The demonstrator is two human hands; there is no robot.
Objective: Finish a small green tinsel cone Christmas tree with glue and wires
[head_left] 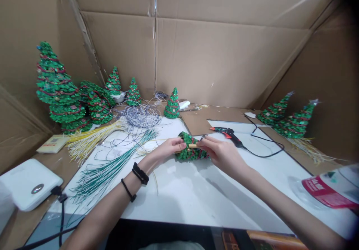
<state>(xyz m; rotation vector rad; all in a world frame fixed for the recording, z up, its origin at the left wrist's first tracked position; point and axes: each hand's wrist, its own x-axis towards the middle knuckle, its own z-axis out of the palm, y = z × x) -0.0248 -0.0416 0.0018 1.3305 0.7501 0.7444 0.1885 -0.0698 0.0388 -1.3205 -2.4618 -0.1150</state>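
Observation:
A small green Christmas tree point(188, 154) with red and gold trim lies on its side just above the white board. My left hand point(171, 147) is closed on its left end, thumb and fingers pinching. At the tree's right side my right hand point(214, 148) is closed in a pinch around a short tan, wood-like stick point(192, 146). The stick crosses the front of the tree; its far end is hidden by my fingers. A black and orange glue gun point(230, 134) lies beyond my right hand.
Bundles of green wires point(112, 171) and yellow wires point(92, 139) lie left, with a tangled silvery wire coil point(141, 115). Finished trees point(171, 106) stand behind. A white box point(30, 184) with a cable is at left, a plastic bottle point(328, 190) at right. Cardboard walls point(224, 63) enclose the table.

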